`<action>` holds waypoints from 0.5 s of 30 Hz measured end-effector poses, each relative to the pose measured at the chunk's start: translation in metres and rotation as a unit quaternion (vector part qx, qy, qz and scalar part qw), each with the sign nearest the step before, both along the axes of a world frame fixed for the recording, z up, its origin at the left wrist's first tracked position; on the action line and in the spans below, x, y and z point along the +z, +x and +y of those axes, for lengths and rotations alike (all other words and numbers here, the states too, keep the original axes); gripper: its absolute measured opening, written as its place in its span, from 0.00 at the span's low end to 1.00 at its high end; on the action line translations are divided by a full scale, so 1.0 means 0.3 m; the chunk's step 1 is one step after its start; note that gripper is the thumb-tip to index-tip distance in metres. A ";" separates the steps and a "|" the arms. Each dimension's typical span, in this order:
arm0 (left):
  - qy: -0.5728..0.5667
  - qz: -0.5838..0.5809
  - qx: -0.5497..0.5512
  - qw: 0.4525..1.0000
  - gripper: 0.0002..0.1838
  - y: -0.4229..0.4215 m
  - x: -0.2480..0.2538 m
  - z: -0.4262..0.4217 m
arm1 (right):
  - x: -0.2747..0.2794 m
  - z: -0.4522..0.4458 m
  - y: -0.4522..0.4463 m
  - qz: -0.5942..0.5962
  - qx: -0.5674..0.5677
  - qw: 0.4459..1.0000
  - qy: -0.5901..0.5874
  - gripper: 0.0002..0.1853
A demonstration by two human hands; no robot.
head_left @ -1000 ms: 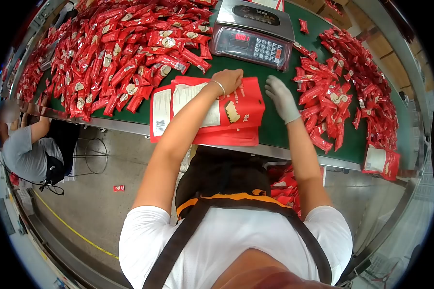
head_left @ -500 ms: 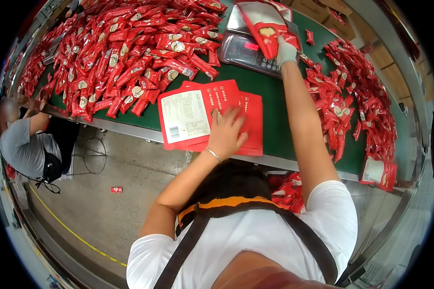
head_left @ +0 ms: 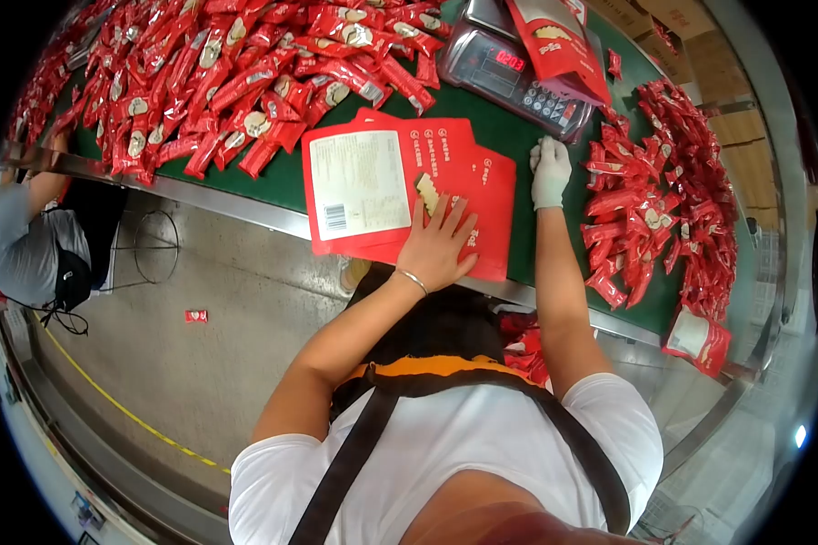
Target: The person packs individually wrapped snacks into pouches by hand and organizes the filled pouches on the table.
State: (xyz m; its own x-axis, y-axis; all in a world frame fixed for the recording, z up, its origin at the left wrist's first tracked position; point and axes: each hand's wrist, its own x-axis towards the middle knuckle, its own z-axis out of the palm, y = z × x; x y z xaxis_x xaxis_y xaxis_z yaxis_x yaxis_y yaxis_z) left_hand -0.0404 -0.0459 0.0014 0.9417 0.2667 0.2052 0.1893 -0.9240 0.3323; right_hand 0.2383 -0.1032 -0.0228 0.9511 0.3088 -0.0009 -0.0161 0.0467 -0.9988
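My left hand (head_left: 436, 247), bare, lies with spread fingers on a stack of flat red pouches (head_left: 359, 186) near the table's front edge. To its right, my gloved right hand (head_left: 551, 169) rests over the green surface with its fingers curled in; whether anything is inside them is hidden. Just beyond it stands the scale (head_left: 509, 77), its display lit in red. A red pouch (head_left: 559, 45) leans on the scale's top, touched by neither hand.
Small red packets (head_left: 236, 82) are heaped at the left, and more packets (head_left: 632, 213) at the right. Another pouch (head_left: 697, 338) lies at the right front edge. A co-worker (head_left: 36, 245) is at the far left. Cardboard boxes (head_left: 732, 127) stand behind.
My right hand has let go of the pouch on the scale and drawn back toward me. My left hand stays on the stack. The camera view has shifted.
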 end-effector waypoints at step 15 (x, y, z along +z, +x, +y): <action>-0.008 -0.004 0.002 1.000 0.34 0.000 0.004 0.002 | 0.032 0.026 0.018 -0.012 -0.001 0.999 -0.045 0.21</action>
